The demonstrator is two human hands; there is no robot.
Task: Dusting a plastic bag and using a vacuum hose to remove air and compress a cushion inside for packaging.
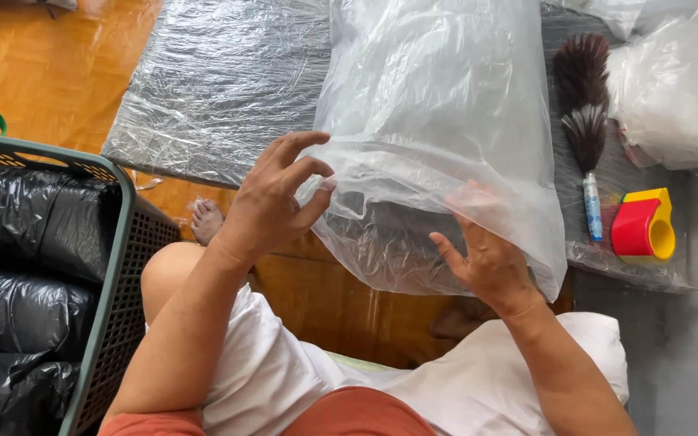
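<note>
Both hands work the mouth of one large clear plastic bag (438,113) lying across the plastic-wrapped low counter (212,81), in the middle of the scene. The left hand (272,198) pinches its near edge; the right hand (486,254) is open, fingers inside the film. The step looks like opening the bag; next calls for parting the layers. One brown feather duster (585,121) and one red-and-yellow tape dispenser (644,226) lie right; one green mesh basket (119,266) stands left.

Clear plastic bag (438,105): large, translucent and crinkled, lying lengthwise from the far edge toward the near side at centre. A dark bundle (389,234) shows through its near end, which overhangs the orange wooden floor; folds gather across its middle.
</note>
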